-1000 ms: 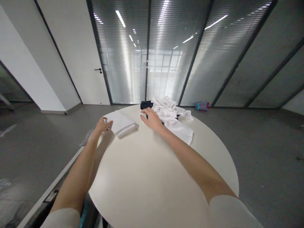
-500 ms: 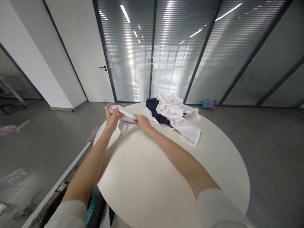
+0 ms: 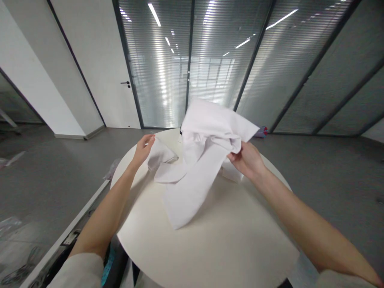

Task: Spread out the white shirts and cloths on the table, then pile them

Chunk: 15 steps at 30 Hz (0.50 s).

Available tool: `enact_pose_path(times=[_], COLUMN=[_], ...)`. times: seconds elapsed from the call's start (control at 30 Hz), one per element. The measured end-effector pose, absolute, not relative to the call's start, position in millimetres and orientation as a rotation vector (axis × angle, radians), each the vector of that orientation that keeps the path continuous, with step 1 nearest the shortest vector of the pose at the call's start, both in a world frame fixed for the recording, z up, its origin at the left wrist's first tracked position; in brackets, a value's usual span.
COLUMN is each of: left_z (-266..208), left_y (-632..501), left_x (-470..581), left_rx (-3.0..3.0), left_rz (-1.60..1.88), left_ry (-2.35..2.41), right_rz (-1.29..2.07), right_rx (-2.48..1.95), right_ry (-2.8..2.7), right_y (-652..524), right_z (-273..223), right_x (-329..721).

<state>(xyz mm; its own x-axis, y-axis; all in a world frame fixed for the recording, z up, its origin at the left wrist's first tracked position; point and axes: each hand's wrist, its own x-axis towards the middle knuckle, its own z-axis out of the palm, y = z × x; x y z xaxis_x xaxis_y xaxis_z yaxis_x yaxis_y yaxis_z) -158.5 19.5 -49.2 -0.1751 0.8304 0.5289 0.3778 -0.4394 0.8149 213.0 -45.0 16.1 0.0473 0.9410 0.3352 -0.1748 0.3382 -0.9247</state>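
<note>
1. Work surface: a round white table (image 3: 210,248) carries all the items.
2. Left hand (image 3: 144,148): the grip is closed on one edge of a white garment (image 3: 198,168), pinching the fabric at the far left side of the table.
3. Right hand (image 3: 247,160): the grip is closed on a bunched portion of the same garment, held raised above the table on the right.
4. Garment position: the upper part is lifted and billowed between the two hands; one long section hangs down and trails onto the table toward the near side, its lower end resting flat.
5. Garment condition: creased and unfolded, with no neat edges or stacked layers visible.
6. Adjacent items: a small white cloth piece (image 3: 231,175) lies on the table just below the right hand. A dark sliver (image 3: 181,131) shows behind the raised fabric; whatever else lies there is hidden.
7. Progress, as a judgement: the work appears to be at an early stage. The garment is picked up and held by both hands. Spreading it flat and any folding are not yet done.
8. Background: a small coloured object (image 3: 263,130) rests on the floor by the glass partition.
</note>
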Motion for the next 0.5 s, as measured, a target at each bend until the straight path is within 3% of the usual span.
enact_pose_path(times=[0.2,0.4,0.5], left_z=[-49.0,-40.8,-50.1], left_y=[4.0,-39.1,-59.5], left_x=[-127.7,-78.6,-60.8], left_rx=[1.996,2.331,2.549], left_rz=[1.351,0.619,0.381], left_ry=[1.301,0.878,0.767], right_rz=[0.946,-0.005,-0.236], right_rx=[-1.387,-1.734,-1.742], right_ry=[-1.260,-1.444,-1.821], right_y=[-106.2,-136.6,-135.7], right_z=[-57.2,-83.9,-82.1], right_x=[331.0,378.4,366.0])
